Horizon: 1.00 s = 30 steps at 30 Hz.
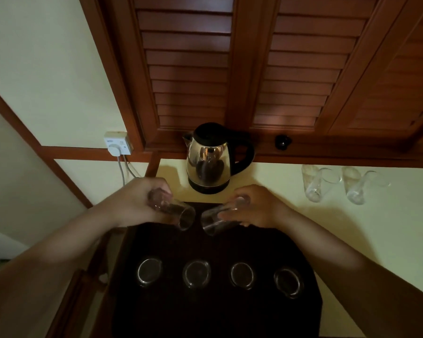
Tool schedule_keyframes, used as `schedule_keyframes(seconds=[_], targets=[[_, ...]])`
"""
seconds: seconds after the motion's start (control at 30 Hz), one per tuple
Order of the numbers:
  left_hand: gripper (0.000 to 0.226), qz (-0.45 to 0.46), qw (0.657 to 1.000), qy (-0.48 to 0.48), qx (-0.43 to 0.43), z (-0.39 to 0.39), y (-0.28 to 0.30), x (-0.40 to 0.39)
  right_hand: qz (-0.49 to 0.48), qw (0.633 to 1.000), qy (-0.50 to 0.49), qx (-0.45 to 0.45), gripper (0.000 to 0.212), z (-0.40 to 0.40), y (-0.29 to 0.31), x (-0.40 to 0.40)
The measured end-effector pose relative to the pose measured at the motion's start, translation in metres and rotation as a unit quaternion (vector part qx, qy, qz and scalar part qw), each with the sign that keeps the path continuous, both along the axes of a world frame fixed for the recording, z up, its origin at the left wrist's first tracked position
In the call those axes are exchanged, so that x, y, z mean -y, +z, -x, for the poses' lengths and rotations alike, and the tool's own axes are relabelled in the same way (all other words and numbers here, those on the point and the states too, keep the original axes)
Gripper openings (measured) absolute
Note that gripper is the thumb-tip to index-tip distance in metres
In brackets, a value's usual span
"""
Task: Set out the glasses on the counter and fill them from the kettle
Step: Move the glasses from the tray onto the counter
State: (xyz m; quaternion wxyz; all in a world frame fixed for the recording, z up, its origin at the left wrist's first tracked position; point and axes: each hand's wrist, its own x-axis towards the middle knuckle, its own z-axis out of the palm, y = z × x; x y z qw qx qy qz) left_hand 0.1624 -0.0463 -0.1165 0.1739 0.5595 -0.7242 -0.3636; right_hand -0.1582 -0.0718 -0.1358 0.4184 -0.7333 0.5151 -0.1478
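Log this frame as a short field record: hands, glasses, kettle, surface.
left hand: holds a tilted glass
right hand: holds a second tilted glass
glasses in a row: four, upright on the dark mat
spare glasses: by the wall, right; count unclear
kettle: on its base, behind the hands, untouched
water in glasses: none visible

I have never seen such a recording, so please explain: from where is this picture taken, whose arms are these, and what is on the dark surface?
There is one picture, from a camera worn on a person's head, looking down. The left hand and the right hand each hold a tilted glass, the left glass and the right glass. Four glasses stand upright in a row on the dark mat. Behind stands the kettle. More glasses lie on the pale counter at right.
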Motion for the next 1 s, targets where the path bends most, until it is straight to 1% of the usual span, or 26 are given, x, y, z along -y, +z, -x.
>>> schedule_keyframes(seconds=[0.07,0.13,0.17,0.23,0.27,0.3,0.37,0.4,0.43,0.5,0.53,0.57,0.6,0.63,0.67,0.7,0.73,0.77,0.83,0.9,0.97,1.0], targets=[[0.060,0.011,0.997,0.033,-0.065,0.009,0.005,-0.002,-0.096,0.989,-0.070,0.086,0.034,0.021,0.004,-0.002],[0.059,0.016,0.989,0.064,-0.133,0.024,0.008,-0.003,-0.177,0.960,-0.116,0.183,0.031,0.042,0.008,-0.005],[0.064,0.015,0.984,0.077,-0.162,0.033,0.009,-0.003,-0.205,0.943,-0.133,0.228,0.031,0.053,0.010,-0.007],[0.075,0.011,0.973,0.090,-0.213,0.054,0.014,-0.002,-0.242,0.909,-0.142,0.308,0.036,0.075,0.012,-0.009],[0.077,0.010,0.966,0.096,-0.242,0.069,0.017,-0.001,-0.257,0.893,-0.133,0.346,0.040,0.090,0.011,-0.009],[0.075,0.003,0.956,0.105,-0.274,0.086,0.020,0.000,-0.274,0.873,-0.123,0.383,0.049,0.104,0.011,-0.011],[0.067,-0.013,0.939,0.127,-0.319,0.119,0.026,0.003,-0.302,0.832,-0.112,0.452,0.085,0.135,0.010,-0.010],[0.061,-0.013,0.934,0.138,-0.330,0.137,0.029,0.004,-0.306,0.823,-0.098,0.470,0.098,0.150,0.011,-0.009],[0.057,-0.007,0.931,0.149,-0.332,0.154,0.029,0.006,-0.303,0.823,-0.078,0.474,0.101,0.164,0.015,-0.010],[0.059,0.000,0.930,0.164,-0.328,0.191,0.031,0.010,-0.278,0.842,-0.056,0.458,0.086,0.192,0.021,-0.013],[0.059,-0.006,0.928,0.168,-0.332,0.212,0.034,0.011,-0.266,0.845,-0.058,0.460,0.081,0.206,0.022,-0.015],[0.052,-0.012,0.926,0.171,-0.338,0.228,0.035,0.012,-0.261,0.842,-0.063,0.468,0.080,0.216,0.023,-0.017],[0.039,-0.016,0.924,0.171,-0.342,0.249,0.035,0.014,-0.255,0.837,-0.062,0.481,0.079,0.232,0.021,-0.016],[0.034,-0.020,0.923,0.167,-0.347,0.272,0.035,0.015,-0.251,0.832,-0.062,0.490,0.076,0.247,0.022,-0.018],[0.040,-0.020,0.924,0.158,-0.348,0.293,0.032,0.018,-0.239,0.831,-0.065,0.498,0.073,0.263,0.021,-0.017],[0.051,-0.021,0.928,0.148,-0.340,0.313,0.029,0.019,-0.226,0.835,-0.074,0.496,0.073,0.278,0.021,-0.016],[0.061,-0.025,0.933,0.137,-0.331,0.334,0.025,0.020,-0.208,0.845,-0.080,0.485,0.075,0.296,0.018,-0.015],[0.066,-0.035,0.933,0.129,-0.335,0.354,0.020,0.021,-0.191,0.860,-0.085,0.466,0.073,0.311,0.017,-0.014],[0.061,-0.040,0.935,0.097,-0.338,0.391,0.012,0.023,-0.154,0.881,-0.085,0.440,0.056,0.342,0.015,-0.015],[0.057,-0.022,0.949,0.063,-0.307,0.429,0.007,0.024,-0.109,0.891,-0.107,0.427,0.050,0.372,0.011,-0.015],[0.053,-0.012,0.953,0.045,-0.298,0.466,-0.002,0.031,-0.065,0.897,-0.131,0.418,0.034,0.399,0.007,-0.015],[0.048,-0.008,0.953,0.035,-0.301,0.481,-0.007,0.033,-0.055,0.895,-0.141,0.420,0.030,0.411,0.003,-0.013]])
